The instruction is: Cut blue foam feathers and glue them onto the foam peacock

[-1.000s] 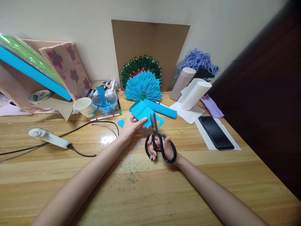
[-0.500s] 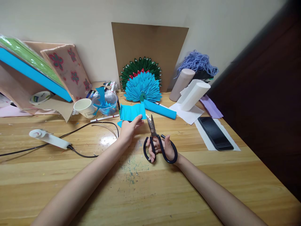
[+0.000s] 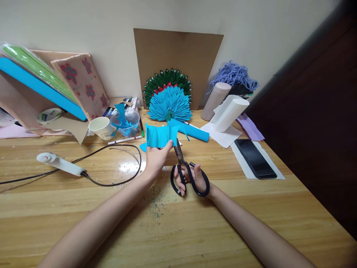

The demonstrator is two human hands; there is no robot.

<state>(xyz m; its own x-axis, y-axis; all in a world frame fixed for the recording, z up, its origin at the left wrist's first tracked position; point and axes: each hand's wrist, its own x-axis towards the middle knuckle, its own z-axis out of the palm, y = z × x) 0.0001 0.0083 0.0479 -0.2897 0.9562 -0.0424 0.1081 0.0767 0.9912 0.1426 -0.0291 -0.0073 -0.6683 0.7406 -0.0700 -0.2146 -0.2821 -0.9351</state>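
Blue paper piece (image 3: 158, 135) sits near the middle of the frame, raised in front of the fan-shaped bird, its surface creased with upright folds. The left hand (image 3: 157, 158) pinches its lower edge, the thumb pressed on the front toward the right corner and the other fingers mostly hidden behind. At the paper's right edge are the blades of the scissors (image 3: 179, 157), their tips partly covered, so I cannot tell whether they are biting into it. The right hand (image 3: 192, 179), just below and right of centre, has its fingers curled around the black handles, with the thumb pointing up inside the larger loop. Behind the paper, slightly right, lies a blue roll (image 3: 195, 132); above it, the bird (image 3: 169, 102) in blue, red and green stands against a brown board (image 3: 178, 50) at upper centre. Left of centre are a clear tub (image 3: 135, 128) of blue scraps and a paper cup (image 3: 98, 124). A white corded device (image 3: 63, 163) lies at the left, and a black phone (image 3: 255, 158) rests on white paper at the right.
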